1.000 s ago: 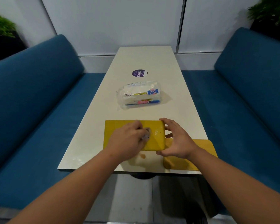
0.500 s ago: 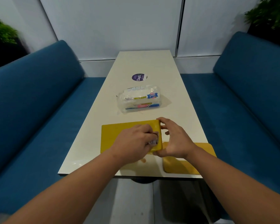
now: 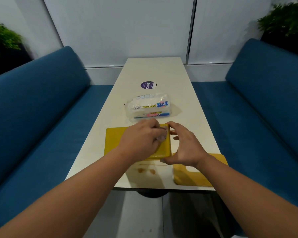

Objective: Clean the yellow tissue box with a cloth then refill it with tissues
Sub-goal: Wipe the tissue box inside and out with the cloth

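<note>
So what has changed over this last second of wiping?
The left hand, gripping the cloth, slid its wipe rightward and toward the far right corner of the yellow tissue box. The right hand stayed bracing the box's right end. The tissue pack and yellow lid lie as before.

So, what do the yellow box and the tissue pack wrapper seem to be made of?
The yellow box looks like hard plastic: smooth, faintly glossy, rounded corners, though coated wood is possible. The tissue pack wrapper looks like thin clear plastic film: crinkled, shiny, white tissues showing through.
</note>
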### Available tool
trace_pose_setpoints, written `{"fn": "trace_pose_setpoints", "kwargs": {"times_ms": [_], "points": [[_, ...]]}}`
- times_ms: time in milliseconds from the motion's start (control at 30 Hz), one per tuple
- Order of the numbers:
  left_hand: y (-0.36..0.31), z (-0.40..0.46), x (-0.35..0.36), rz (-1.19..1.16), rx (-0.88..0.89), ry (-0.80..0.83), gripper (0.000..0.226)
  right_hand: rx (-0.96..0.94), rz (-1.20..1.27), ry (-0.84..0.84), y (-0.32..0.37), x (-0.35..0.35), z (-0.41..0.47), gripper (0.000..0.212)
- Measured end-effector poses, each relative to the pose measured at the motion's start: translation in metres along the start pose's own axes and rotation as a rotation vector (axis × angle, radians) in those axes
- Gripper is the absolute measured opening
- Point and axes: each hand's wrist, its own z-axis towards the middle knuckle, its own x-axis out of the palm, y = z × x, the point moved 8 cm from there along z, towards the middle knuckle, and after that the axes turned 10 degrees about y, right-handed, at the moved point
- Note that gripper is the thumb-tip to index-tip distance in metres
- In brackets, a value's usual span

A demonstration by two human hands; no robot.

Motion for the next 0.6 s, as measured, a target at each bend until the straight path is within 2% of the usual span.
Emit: {"fn": "trace_pose_setpoints", "kwargs": {"times_ms": [67,100,200,233,367,433,533,600], "points": [[-0.023,-0.006,0.009,0.035,0.157,0.082,0.032,-0.021,-0.014,0.003,0.002,0.000,-0.001,0.112],[-0.023,-0.005,0.009,0.044,0.148,0.103,0.031,-0.028,-0.020,0.003,0.003,0.000,-0.001,0.111],[0.007,0.006,-0.010,-0.012,-0.115,-0.008,0.031,-0.038,-0.007,-0.006,0.007,-0.001,-0.001,0.113],[0.006,0.006,-0.011,-0.012,-0.120,-0.044,0.030,-0.036,0.000,-0.005,0.007,-0.001,0.000,0.113],[-0.029,-0.014,0.016,0.008,0.062,0.096,0.027,-0.008,0.022,-0.005,0.002,-0.002,0.001,0.114],[-0.009,-0.022,0.012,-0.006,-0.052,0.037,0.028,-0.001,0.025,-0.015,0.002,-0.003,-0.001,0.112],[0.031,-0.040,0.001,-0.061,-0.354,-0.134,0.028,-0.002,0.018,-0.017,0.003,-0.004,0.000,0.109],[0.021,-0.043,0.008,-0.075,-0.366,-0.117,0.029,0.004,0.015,0.006,0.004,0.001,0.001,0.110]]}}
